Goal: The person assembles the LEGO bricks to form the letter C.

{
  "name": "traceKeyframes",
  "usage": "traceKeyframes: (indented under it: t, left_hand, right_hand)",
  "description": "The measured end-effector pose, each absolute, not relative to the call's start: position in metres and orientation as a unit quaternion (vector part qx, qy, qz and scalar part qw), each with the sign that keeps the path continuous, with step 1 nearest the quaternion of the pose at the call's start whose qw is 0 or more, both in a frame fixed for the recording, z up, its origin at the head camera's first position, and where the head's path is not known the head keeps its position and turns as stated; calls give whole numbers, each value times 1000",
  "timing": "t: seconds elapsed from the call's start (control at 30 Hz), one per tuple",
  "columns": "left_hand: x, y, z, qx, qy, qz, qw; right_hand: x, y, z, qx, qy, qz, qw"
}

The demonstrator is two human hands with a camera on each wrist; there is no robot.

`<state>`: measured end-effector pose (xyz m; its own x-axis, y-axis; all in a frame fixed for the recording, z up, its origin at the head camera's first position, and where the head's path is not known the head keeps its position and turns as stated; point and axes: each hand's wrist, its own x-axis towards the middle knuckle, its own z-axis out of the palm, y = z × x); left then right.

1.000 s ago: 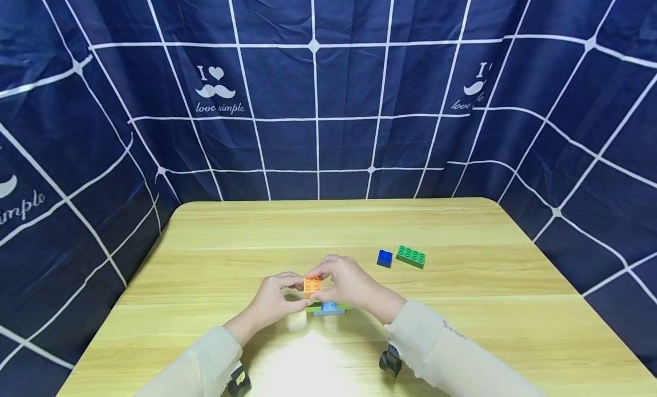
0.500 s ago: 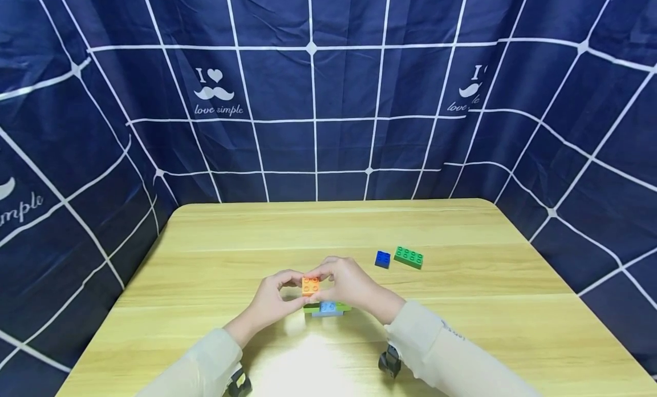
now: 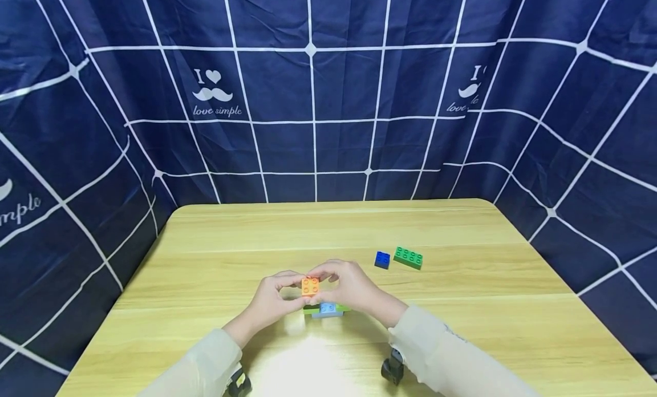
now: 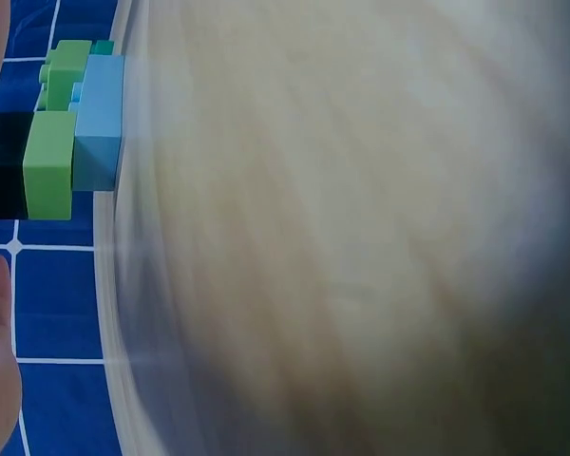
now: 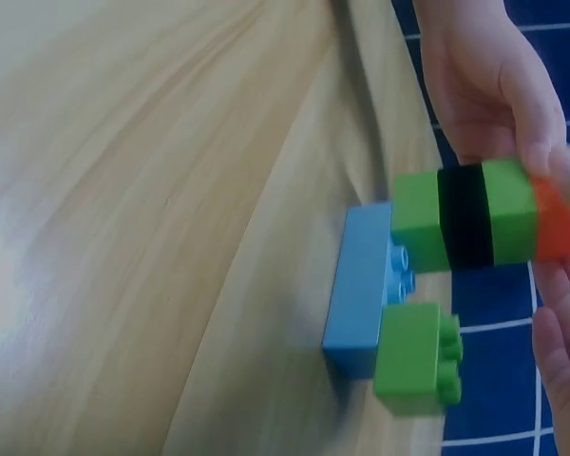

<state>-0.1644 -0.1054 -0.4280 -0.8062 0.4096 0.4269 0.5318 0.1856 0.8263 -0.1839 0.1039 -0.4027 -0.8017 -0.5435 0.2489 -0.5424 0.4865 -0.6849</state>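
Note:
An orange toy building brick (image 3: 310, 286) with studs on top is pinched between the fingertips of my left hand (image 3: 270, 300) and my right hand (image 3: 348, 286). In the right wrist view it caps a stack whose upper light green brick (image 5: 509, 211), black brick (image 5: 465, 217) and lower light green brick (image 5: 418, 220) sit in a row. This stack stands on one end of a light blue brick (image 5: 358, 280). On the other end sits a separate light green brick (image 5: 408, 356), its studs uncovered. From the head view, the hands and orange brick hide most of the stack.
Beyond my right hand, a small dark blue brick (image 3: 382, 259) and a longer green brick (image 3: 408, 258) lie close together on the wooden table (image 3: 246, 229). A navy curtain (image 3: 277, 146) with white grid lines surrounds the table's back and sides.
Both hands keep their hold on the orange brick, which stays nearly in place. The right wrist has shifted slightly, and the head view has moved a little.

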Motion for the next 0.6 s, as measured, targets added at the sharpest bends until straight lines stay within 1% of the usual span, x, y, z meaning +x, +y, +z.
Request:
traceKeyframes:
  t: [0.1,0.17,0.27,0.47,0.6]
  left_hand:
    - [-172,-106,-440,-297,-776,-554,53]
    - [-176,-106,-447,-292,-779,-552,53]
    - [-180,-107,-453,-282,-779,-559,45]
    - [-180,-108,-453,-276,-769,-575,31]
    - [-181,-109,-454,-275,-769,-576,28]
  right_hand:
    - [-187,113,-406,-303,856,-418,11]
    - [-191,122,-407,-293,854,-429,9]
    - [-197,137,-407,-277,854,-440,-11]
    - [-214,179,-408,-217,875,-425,-76]
    - [-223,209,-413,-170,887,-420,-92]
